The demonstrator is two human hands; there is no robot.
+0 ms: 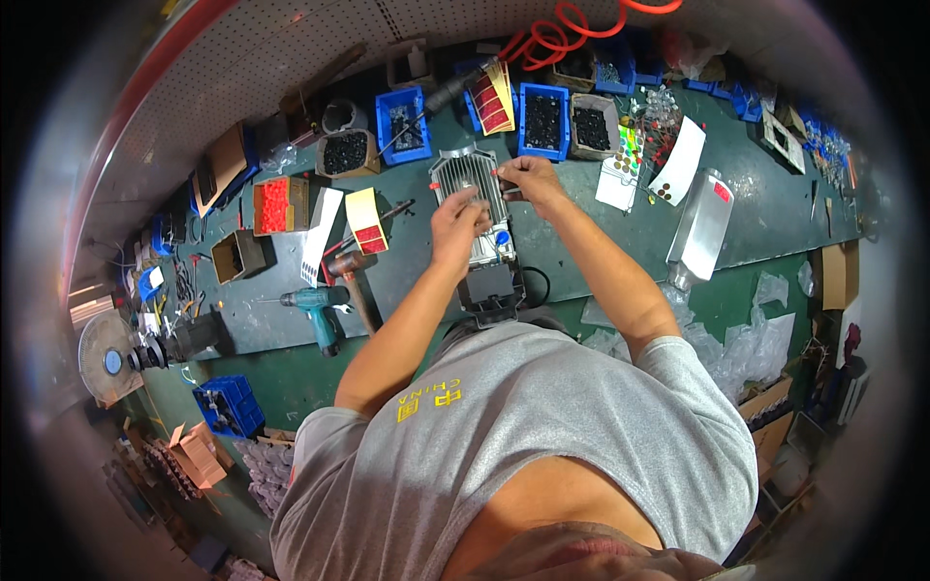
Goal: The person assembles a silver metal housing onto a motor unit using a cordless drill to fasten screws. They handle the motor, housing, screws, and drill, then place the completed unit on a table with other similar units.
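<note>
A silver metal housing with cooling fins (469,172) lies on the green bench in front of me. Small red pieces sit at both its sides, and a blue round part (502,238) shows near its lower end. Over the lower fins rests my left hand (457,230), its fingers curled; whatever they hold is hidden. My right hand (535,182) is at the housing's upper right side, thumb and finger pinched together beside the red piece. What is in that pinch is too small to make out. A dark box-shaped part (487,287) adjoins the housing's near end.
Blue bins (544,118) of small dark parts line the back, with a box of red caps (275,205) at left. A teal power drill (316,308) and a hammer (356,290) lie left. Another silver housing (701,229) stands right. A red coiled hose (557,37) hangs above.
</note>
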